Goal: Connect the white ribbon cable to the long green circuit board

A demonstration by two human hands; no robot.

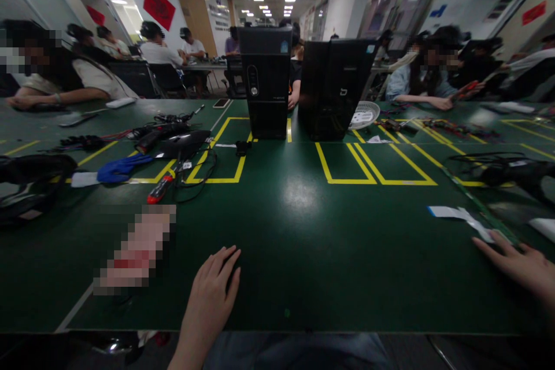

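Note:
My left hand (214, 277) rests palm down on the green table (329, 266), its fingers loosely stretched out with nothing in them. At the right, my right hand (520, 263) reaches in from the edge with fingers apart. Its fingertips are at the near end of a white flat ribbon cable (453, 213) with a blue tip, which lies bent on the table; whether they press on it I cannot tell. A red and black screwdriver (159, 189) lies beyond my left hand. A blurred-out flat item (139, 248) lies to the left of that hand.
Two black computer towers (266, 81) (336, 89) stand at the back middle. A blue glove (124, 167) and dark cables (197, 176) lie left; more black cables (515, 167) lie right. A white basket (364, 114) sits behind. Yellow tape (351, 181) marks the table. Several people sit around.

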